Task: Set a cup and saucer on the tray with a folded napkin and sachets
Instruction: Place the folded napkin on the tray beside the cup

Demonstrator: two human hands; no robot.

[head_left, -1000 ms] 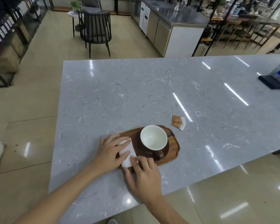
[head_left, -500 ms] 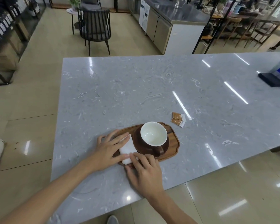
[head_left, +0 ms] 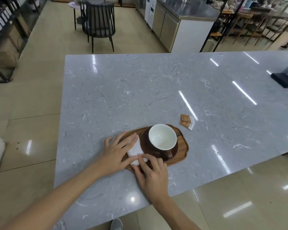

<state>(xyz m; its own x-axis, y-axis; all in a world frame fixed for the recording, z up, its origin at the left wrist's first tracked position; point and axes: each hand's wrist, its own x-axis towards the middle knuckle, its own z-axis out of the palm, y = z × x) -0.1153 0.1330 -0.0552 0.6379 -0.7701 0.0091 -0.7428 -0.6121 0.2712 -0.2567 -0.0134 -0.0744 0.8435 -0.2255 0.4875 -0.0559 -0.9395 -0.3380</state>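
A wooden tray (head_left: pixel 184 147) lies near the front edge of the grey marble table (head_left: pixel 140 90). On it stands a brown cup with a white inside (head_left: pixel 162 139) on a brown saucer (head_left: pixel 144 143). A white folded napkin (head_left: pixel 135 151) lies on the tray's left end, beside the saucer. My left hand (head_left: pixel 115 151) rests flat on the napkin's left side, fingers spread. My right hand (head_left: pixel 150 174) presses its fingertips on the napkin's near corner. Two orange sachets (head_left: pixel 187 121) lie on the table just beyond the tray's right end.
A dark box with a blue-and-white pack (head_left: pixel 286 77) sits at the table's right edge. Beyond the table are a black chair (head_left: pixel 99 25), a steel counter (head_left: pixel 181 22) and shelving at left. My shoe (head_left: pixel 116 224) shows below the table's front edge.
Both hands stay on the napkin; the fingers have shifted slightly as they press it on the tray. The cup, saucer and sachets have not moved.
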